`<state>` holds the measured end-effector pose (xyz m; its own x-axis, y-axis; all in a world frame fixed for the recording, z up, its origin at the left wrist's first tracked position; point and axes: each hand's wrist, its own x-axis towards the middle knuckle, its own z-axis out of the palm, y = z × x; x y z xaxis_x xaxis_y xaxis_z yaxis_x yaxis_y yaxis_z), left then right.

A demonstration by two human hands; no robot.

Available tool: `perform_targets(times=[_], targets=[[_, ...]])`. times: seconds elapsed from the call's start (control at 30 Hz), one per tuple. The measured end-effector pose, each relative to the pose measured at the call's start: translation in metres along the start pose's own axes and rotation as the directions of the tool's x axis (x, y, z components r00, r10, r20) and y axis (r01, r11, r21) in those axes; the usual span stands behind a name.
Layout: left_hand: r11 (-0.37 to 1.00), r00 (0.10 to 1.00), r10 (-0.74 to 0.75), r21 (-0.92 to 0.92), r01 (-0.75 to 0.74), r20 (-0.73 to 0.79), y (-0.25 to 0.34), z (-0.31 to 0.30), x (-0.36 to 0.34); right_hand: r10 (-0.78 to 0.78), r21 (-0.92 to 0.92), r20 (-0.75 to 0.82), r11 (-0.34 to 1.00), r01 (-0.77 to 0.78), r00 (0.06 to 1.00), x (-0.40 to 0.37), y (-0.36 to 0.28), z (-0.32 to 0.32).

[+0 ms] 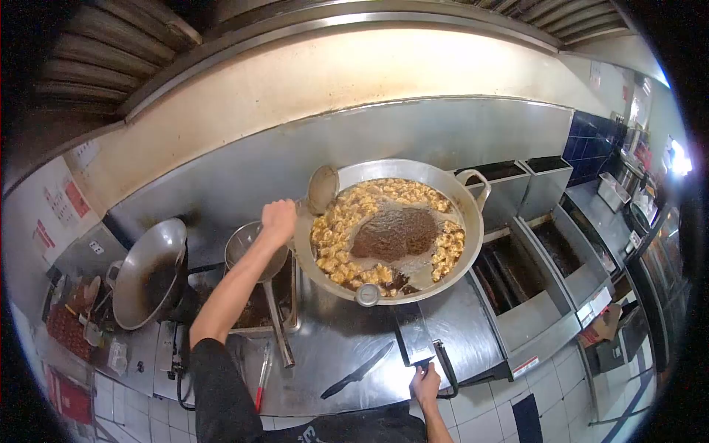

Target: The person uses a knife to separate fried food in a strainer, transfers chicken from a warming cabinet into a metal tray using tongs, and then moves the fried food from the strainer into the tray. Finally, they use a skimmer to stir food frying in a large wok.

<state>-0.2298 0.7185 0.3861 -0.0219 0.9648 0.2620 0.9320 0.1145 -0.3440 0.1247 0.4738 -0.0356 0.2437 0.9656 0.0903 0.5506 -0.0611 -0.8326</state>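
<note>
My left hand is closed around the handle of a ladle, whose round bowl is raised at the left rim of a large metal wok. Inside the wok, browned chunks of food ring a dark, bubbling patch of oil. A round dial thermometer sits at the front rim. Down at the counter's front edge, my right hand has its fingers closed on a black knob below a steel panel.
A long-handled strainer rests over a tray left of the wok. A knife and red-handled tongs lie on the steel counter. Another wok stands tilted farther left. Deep fryer wells are on the right.
</note>
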Motion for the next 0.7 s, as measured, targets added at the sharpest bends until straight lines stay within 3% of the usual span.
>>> perform_targets(times=[0.13,0.37,0.47,0.53,0.7], targets=[[0.986,0.997,-0.046,-0.155,0.055,0.066,0.038,0.033,0.035,0.086,-0.032,0.106,0.996,-0.083,0.991,0.009,-0.007,-0.028],[0.992,0.987,0.077,-0.106,-0.062,0.143,0.081,0.004,0.028,0.059,0.077,0.131,0.995,-0.069,0.990,0.009,0.025,-0.064],[0.994,0.994,0.055,-0.096,-0.046,0.097,0.080,-0.018,0.006,0.079,0.091,0.107,0.992,-0.089,0.991,0.009,0.046,-0.067],[0.986,0.995,0.103,-0.130,-0.104,-0.018,0.067,-0.027,-0.006,0.074,0.117,0.061,0.990,-0.081,0.995,0.005,0.047,-0.069],[0.995,0.988,0.053,-0.078,-0.065,-0.143,0.037,-0.044,-0.010,0.103,0.082,0.090,0.991,-0.110,0.991,0.001,0.052,-0.073]])
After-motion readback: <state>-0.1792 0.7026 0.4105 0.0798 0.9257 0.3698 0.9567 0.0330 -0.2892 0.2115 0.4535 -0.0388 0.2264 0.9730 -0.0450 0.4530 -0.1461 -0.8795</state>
